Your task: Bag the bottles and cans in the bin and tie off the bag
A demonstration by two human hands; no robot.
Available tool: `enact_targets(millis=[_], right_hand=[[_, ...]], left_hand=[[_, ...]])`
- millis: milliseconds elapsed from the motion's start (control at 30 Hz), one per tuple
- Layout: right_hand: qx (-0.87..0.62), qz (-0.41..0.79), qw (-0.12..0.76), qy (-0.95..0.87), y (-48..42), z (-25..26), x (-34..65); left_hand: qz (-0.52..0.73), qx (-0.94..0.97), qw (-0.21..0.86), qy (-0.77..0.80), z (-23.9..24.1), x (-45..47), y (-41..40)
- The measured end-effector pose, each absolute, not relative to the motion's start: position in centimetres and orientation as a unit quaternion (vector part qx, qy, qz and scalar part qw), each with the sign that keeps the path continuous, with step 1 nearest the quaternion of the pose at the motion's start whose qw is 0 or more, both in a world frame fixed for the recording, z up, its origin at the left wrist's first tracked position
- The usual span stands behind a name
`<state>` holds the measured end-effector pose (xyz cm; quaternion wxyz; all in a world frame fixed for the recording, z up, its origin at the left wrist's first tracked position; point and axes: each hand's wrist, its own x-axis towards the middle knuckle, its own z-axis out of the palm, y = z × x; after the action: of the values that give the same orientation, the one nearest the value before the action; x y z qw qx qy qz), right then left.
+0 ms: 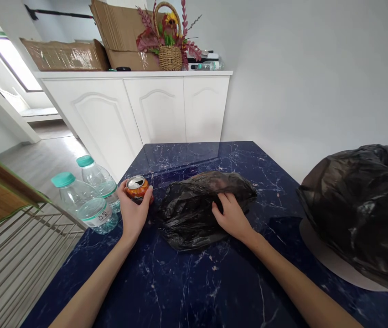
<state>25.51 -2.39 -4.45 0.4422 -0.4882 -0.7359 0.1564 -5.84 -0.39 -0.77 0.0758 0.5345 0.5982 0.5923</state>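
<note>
My left hand (pixel 135 215) is wrapped around an orange drink can (pixel 137 186) that stands upright at the table's left side. The can's top faces up and its mouth hole is open. A black plastic bag (pixel 188 218) lies crumpled in the middle of the table. My right hand (pixel 230 215) grips the bag's upper right part with curled fingers, and some fingertips are hidden in its folds. Close to the left of my left hand stand two clear plastic bottles with teal caps, a nearer bottle (pixel 89 207) and a farther bottle (pixel 100 179).
The blue marbled table (pixel 187 291) spreads below both arms. A bin (pixel 337 255) lined with a black bag (pixel 361 209) stands at the right. Metal rack bars (pixel 19 255) flank the left edge. Behind is a white cabinet (pixel 162 109) bearing cardboard boxes (pixel 67 55) and a flower basket (pixel 170 58).
</note>
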Motion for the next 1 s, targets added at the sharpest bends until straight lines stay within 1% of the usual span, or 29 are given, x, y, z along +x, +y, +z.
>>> enact_targets(millis=[100, 267, 333, 400, 500, 600, 800, 1000], right_hand=[[-0.497, 0.124, 0.444, -0.735, -2.0, -4.5, 25.9], [-0.521, 0.08, 0.46, -0.714, -1.7, -4.5, 26.3], [-0.526, 0.066, 0.463, -0.71, -1.6, -4.6, 26.4], [-0.524, 0.057, 0.459, -0.715, -1.6, -4.6, 26.4], [-0.516, 0.051, 0.445, -0.73, -1.5, -4.8, 26.3], [-0.509, 0.044, 0.431, -0.744, -1.5, -4.9, 26.3], [-0.501, 0.035, 0.4, -0.767, -1.4, -5.2, 26.5], [-0.503, 0.034, 0.372, -0.779, -1.3, -5.4, 26.7]], left_hand=[[0.59, 0.556, 0.045, 0.583, -0.6, -5.5, -0.7], [0.563, 0.627, -0.129, 0.523, 0.8, -4.4, -2.3], [0.549, 0.655, -0.165, 0.492, 1.1, -4.0, -2.9], [0.518, 0.706, -0.142, 0.461, 1.1, -3.7, -3.4], [0.429, 0.791, -0.042, 0.433, 0.5, -3.1, -3.7], [0.382, 0.804, 0.032, 0.454, -0.4, -2.8, -3.4], [0.427, 0.724, 0.084, 0.535, -2.0, -3.5, -2.0], [0.453, 0.673, 0.1, 0.576, -2.3, -4.4, -1.2]])
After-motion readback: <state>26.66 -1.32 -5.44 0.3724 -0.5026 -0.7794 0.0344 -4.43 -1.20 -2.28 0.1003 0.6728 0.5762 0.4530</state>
